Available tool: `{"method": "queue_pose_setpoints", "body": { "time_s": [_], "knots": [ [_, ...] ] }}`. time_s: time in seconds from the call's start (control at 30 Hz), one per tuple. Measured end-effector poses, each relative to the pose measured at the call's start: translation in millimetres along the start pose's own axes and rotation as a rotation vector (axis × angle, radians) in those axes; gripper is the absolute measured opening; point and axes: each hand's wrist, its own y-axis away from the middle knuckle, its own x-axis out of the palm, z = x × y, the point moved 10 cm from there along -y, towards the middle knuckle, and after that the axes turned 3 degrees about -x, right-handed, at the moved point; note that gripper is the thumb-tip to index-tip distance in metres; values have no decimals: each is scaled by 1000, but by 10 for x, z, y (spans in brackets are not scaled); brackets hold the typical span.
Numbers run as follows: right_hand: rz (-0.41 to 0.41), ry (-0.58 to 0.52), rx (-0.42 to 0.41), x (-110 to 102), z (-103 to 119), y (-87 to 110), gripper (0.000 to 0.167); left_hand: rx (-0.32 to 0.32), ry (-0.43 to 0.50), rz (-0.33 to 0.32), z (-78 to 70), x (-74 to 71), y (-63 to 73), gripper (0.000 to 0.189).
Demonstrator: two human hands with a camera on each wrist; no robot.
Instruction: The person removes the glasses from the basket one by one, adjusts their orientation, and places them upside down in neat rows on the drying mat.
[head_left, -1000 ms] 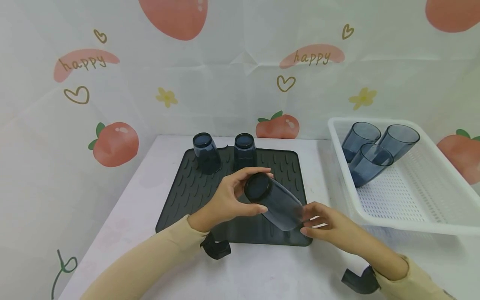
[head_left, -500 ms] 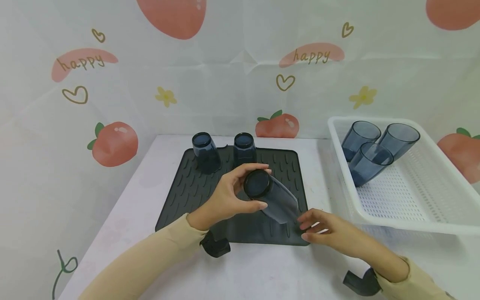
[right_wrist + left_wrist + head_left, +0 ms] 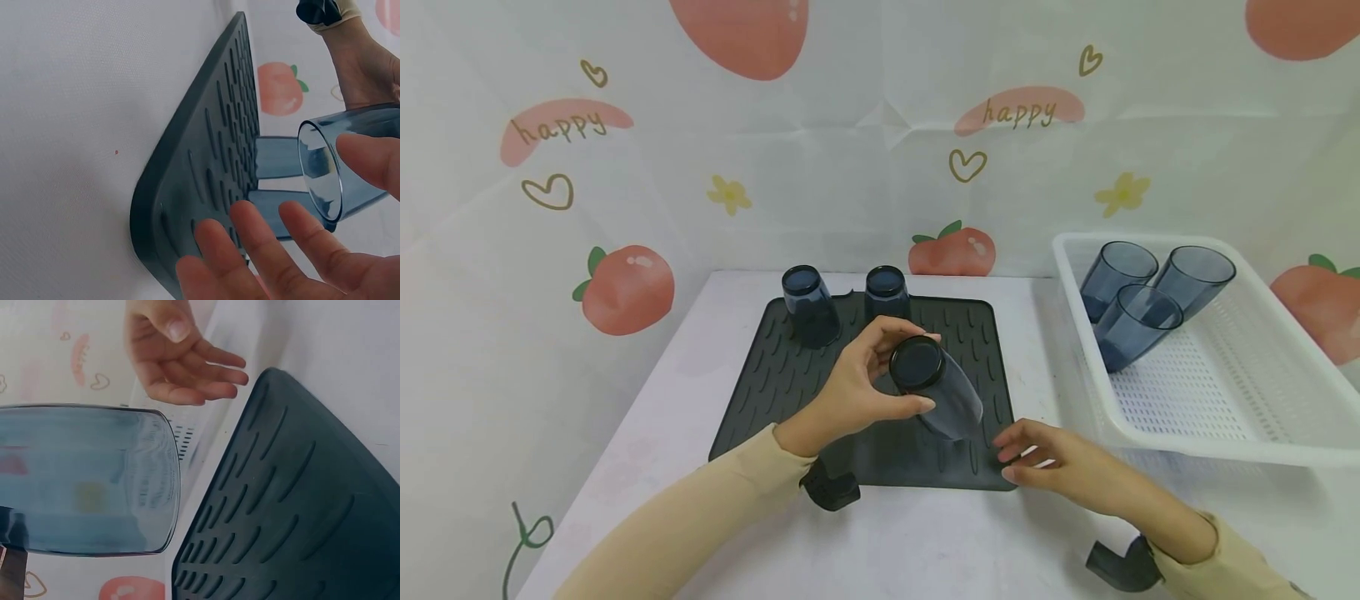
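My left hand (image 3: 868,383) grips a blue-tinted drinking glass (image 3: 951,400) near its dark base, thumb on the near side and fingers round the far side. The glass is tilted over the mat, base up toward me and mouth pointing down to the right. In the left wrist view its mouth end (image 3: 150,481) hangs apart from the right hand. My right hand (image 3: 1052,462) is off the glass, fingers spread and loosely bent, near the front right corner of the black ridged drying mat (image 3: 790,392). Two more glasses (image 3: 811,308) (image 3: 887,292) stand upside down at the mat's back.
A white plastic basket (image 3: 1217,454) with a perforated bottom stands on the right. Inside, three blue glasses (image 3: 1138,325) lean mouth up at its left end. Behind the white table (image 3: 895,542) hangs a fruit-printed sheet (image 3: 850,167).
My right hand has let go of the glass's mouth end. The left hand has raised the glass slightly and swung its mouth leftward and away from the right fingers.
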Motion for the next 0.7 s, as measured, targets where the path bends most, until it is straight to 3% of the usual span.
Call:
{"method": "queue_pose_setpoints", "body": {
  "time_s": [0.7],
  "knots": [
    [10,-16,50,22,-61,-2,35,-95,-106,-56,34,-28,-86,65]
  ]
}}
